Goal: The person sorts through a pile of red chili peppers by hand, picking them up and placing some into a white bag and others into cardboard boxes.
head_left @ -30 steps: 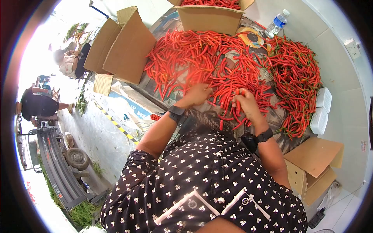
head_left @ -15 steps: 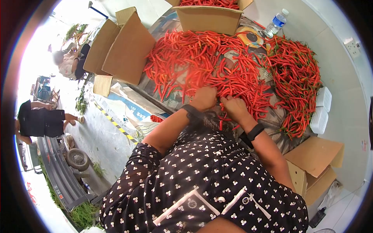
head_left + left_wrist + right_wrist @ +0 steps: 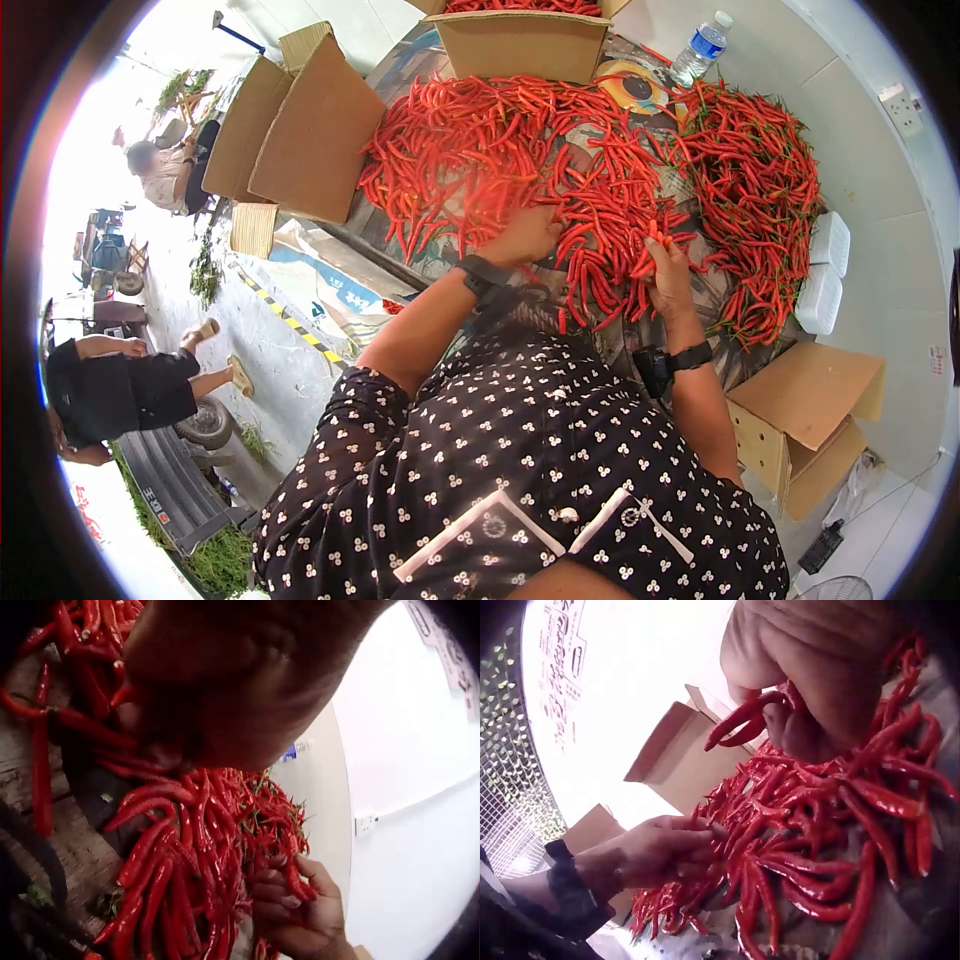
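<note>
A broad heap of red chilli peppers point(image 3: 450, 130) covers the middle of the table. My left hand point(image 3: 522, 237) is low at its near edge, fingers curled; in the left wrist view a red chilli tip point(image 3: 124, 695) pokes out by its shaded fingers. Further right, my right hand point(image 3: 672, 277) pinches a few chilli peppers between thumb and fingers. Two of these chillies point(image 3: 739, 724) stick out past the fingertips in the right wrist view. Loose chillies lie between the hands. A second heap, chillies with green stems point(image 3: 755, 200), is to the right of my right hand.
A cardboard box point(image 3: 525, 50) of chillies stands at the back, a water bottle point(image 3: 703, 47) beside it. Another cardboard box point(image 3: 315, 135) is at the left. White plastic containers point(image 3: 822, 298) and an opened carton point(image 3: 800, 395) are on the right. One person point(image 3: 120, 385) walks on the left.
My hands came together at the near edge of the heap half a second ago. Since then my right hand has moved right, away from my left. The background person has walked nearer.
</note>
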Available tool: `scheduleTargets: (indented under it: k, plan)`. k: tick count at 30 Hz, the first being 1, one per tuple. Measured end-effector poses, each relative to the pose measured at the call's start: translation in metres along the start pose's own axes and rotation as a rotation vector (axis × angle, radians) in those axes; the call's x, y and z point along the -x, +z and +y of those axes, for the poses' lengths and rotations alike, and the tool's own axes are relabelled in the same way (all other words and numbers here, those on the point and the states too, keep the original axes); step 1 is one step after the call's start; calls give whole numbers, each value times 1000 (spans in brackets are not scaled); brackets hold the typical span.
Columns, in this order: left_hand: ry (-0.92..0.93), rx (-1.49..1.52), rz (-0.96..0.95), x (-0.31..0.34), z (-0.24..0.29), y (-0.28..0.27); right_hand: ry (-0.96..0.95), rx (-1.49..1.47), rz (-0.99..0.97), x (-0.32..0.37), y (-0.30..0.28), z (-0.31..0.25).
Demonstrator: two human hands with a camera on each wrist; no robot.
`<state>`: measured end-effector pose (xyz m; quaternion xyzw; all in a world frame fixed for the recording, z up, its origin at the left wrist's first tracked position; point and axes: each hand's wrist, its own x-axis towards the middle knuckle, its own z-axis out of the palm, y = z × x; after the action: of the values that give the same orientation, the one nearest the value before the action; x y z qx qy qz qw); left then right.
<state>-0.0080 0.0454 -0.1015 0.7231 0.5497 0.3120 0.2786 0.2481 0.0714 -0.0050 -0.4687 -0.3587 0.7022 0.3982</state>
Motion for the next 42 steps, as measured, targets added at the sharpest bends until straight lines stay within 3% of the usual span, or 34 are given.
scheduleTargets:
  k: [3, 5, 9, 12, 15, 17, 18, 20, 24, 26, 27, 34, 36, 39, 42]
  plan:
    - [51, -103, 73, -12, 39, -2, 39, 17, -38, 6, -12, 1]
    - [-215, -380, -174, -17, 60, -8, 37, 149, 87, 15, -12, -2]
    - [-249, -417, -123, -18, 59, -4, 84, 177, 27, 29, -37, 3]
    - [-167, -397, -82, -10, 54, -18, 81, 145, 1, 31, -44, 8]
    - [-169, -258, -77, -1, 50, -32, 74, 194, -11, 31, -34, 8]
    - [-455, 89, -112, 3, 54, -40, -30, 537, 10, 28, -21, 5]
    - [-457, 87, -113, 3, 55, -42, -29, 535, 9, 23, -16, 9]
    - [-527, 88, -29, 5, 56, -45, -258, 1033, -33, 12, -8, 17]
    - [-555, 284, -114, 8, 46, -42, -414, 1304, -101, 7, 18, 17]
    - [-323, 151, -18, 10, 1, -10, -419, 1378, -114, 3, 22, 22]
    - [-324, 152, -15, 9, 7, -11, -420, 1452, -123, 3, 25, 22]
    - [-317, 282, -30, 3, 75, -36, -423, 1359, -137, 7, 33, 13]
    - [-284, 257, -24, 2, 81, -37, -536, 1212, -163, 12, 38, 4]
    - [-210, 262, -88, -2, 92, -43, -452, 1138, -158, 19, 49, -12]
    - [-270, 524, -236, 0, 114, -56, -416, 1023, -154, 23, 54, -19]
